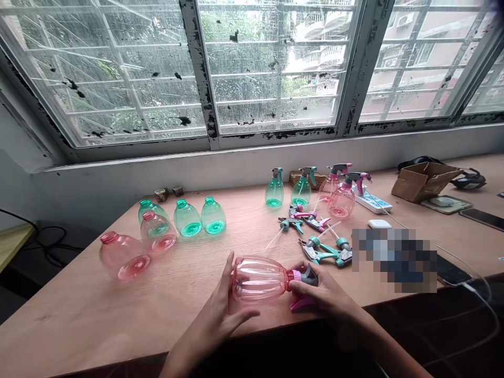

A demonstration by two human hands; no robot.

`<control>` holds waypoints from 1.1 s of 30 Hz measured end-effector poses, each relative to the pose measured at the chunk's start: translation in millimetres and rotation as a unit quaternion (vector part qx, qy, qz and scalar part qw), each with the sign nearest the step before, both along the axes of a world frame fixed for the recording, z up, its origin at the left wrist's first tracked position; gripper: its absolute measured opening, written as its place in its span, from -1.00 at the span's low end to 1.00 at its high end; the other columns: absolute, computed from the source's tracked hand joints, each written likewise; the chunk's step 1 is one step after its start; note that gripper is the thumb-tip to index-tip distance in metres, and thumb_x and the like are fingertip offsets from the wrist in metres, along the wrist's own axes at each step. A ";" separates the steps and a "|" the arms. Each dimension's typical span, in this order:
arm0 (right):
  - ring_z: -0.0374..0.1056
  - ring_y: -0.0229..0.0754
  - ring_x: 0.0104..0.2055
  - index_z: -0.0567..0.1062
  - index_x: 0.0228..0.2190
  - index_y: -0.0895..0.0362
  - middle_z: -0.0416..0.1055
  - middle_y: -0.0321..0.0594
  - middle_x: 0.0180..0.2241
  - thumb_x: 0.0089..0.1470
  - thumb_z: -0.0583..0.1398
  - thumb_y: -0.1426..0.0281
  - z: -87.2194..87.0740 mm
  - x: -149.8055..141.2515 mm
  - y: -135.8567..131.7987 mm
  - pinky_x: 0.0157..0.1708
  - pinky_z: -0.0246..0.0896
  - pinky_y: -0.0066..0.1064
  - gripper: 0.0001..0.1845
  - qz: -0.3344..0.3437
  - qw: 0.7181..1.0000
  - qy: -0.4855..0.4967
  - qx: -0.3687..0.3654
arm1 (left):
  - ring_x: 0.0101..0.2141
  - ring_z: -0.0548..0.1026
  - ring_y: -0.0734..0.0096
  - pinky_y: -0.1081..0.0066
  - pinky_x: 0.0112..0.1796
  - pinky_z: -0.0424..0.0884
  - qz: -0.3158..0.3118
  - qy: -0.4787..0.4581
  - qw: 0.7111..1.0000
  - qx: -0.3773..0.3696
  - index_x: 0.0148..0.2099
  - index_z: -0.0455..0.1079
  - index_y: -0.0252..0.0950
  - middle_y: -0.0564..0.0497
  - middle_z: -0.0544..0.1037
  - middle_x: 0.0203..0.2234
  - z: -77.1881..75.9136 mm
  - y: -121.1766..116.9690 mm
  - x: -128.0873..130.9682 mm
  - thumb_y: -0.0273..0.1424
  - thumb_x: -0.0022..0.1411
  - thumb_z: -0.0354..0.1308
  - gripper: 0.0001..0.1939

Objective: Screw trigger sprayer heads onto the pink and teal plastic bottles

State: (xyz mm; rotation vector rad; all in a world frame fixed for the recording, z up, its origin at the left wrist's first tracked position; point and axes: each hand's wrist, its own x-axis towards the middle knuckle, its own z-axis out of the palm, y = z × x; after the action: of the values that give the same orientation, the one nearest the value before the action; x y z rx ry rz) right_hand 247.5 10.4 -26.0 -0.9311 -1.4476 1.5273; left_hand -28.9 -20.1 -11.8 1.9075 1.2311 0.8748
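Observation:
A pink, clear spray bottle (258, 281) lies sideways above the front of the table, its base toward the left. My right hand (321, 289) grips its grey and pink spray head (309, 278) at the neck, fingers wrapped round it. At the base end is my left hand (220, 304), fingers stretched along the bottom and thumb spread apart below the bottle; whether it touches the base is hard to tell. Beyond my hands, loose green spray heads (328, 252) and pink spray heads (311, 216) lie in a group with their thin tubes.
Headless green bottles (187, 218) and pink bottles (124, 254) stand at the left. Green spray bottles (274, 189) and pink spray bottles (342, 199) with heads stand at the back. A power strip (372, 200), cardboard box (419, 181) and cabled phone (452, 270) occupy the right.

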 end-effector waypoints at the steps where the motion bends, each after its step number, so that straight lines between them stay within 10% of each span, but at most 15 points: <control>1: 0.43 -0.18 -0.41 0.44 -0.22 0.15 0.51 -0.29 -0.46 0.07 0.37 0.17 -0.6 0.1 -0.1 -0.38 0.41 -0.34 -0.62 0.003 1.000 -0.001 0.003 | 0.34 0.13 0.04 0.01 0.32 -0.04 0.003 -0.007 1.000 -0.013 0.46 -0.51 -0.02 -0.12 0.07 0.39 1.2 -0.8 0.2 -0.29 0.21 0.32 0.13; 9: 0.44 -0.19 -0.36 0.45 -0.18 0.11 0.48 -0.32 -0.39 0.04 0.39 0.20 0.6 0.5 -1.7 -0.32 0.47 -0.34 -0.62 0.009 1.000 -0.007 0.003 | 0.37 -0.01 -0.04 0.05 0.33 -0.06 0.025 -0.033 0.998 -0.042 0.45 -0.15 -0.15 -0.14 0.09 0.38 8.4 -3.3 -2.0 -0.16 0.21 0.30 -0.06; 16: 0.46 -0.18 -0.42 0.43 -0.22 0.14 0.50 -0.31 -0.47 0.07 0.36 0.16 3.4 -2.7 -2.4 -0.38 0.48 -0.31 -0.63 0.008 1.000 0.015 0.002 | 0.20 0.33 0.08 0.09 0.27 0.15 0.013 -0.015 1.000 -0.003 0.46 -0.35 0.00 -0.09 0.17 0.34 7.1 -4.2 1.9 -0.33 0.27 0.25 -0.03; 24: 0.43 -0.23 -0.44 0.42 -0.25 0.14 0.51 -0.31 -0.44 0.04 0.38 0.15 2.8 -3.2 -3.8 -0.41 0.41 -0.40 -0.61 0.020 1.000 -0.013 0.007 | 0.35 0.05 -0.02 0.04 0.32 -0.02 -0.011 -0.024 1.000 -0.016 0.46 -0.43 -0.11 -0.15 0.03 0.39 0.6 -2.9 -3.8 -0.27 0.17 0.35 0.13; 28: 0.41 -0.23 -0.43 0.44 -0.25 0.15 0.49 -0.32 -0.46 0.03 0.38 0.15 2.3 -2.6 -2.8 -0.39 0.42 -0.38 -0.60 0.021 1.000 -0.013 0.003 | 0.31 0.14 -0.03 0.05 0.31 0.04 -0.002 -0.040 0.999 -0.033 0.44 -0.17 -0.15 -0.17 0.09 0.35 3.1 -1.1 -4.0 -0.24 0.14 0.38 0.01; 33: 0.41 -0.22 -0.46 0.43 -0.25 0.16 0.51 -0.29 -0.49 0.04 0.37 0.13 3.2 -1.3 -1.8 -0.40 0.41 -0.36 -0.58 0.007 1.000 -0.002 -0.008 | 0.26 0.23 0.02 0.02 0.28 0.10 -0.004 -0.033 0.999 -0.015 0.45 -0.35 0.04 -0.10 0.09 0.36 6.3 -3.6 0.5 -0.32 0.19 0.34 0.05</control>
State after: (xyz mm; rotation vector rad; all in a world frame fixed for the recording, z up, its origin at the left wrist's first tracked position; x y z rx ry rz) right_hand 246.2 8.6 -22.9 -0.9350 -1.4496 1.5504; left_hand -28.4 -23.6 -5.5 1.8437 1.1916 0.9019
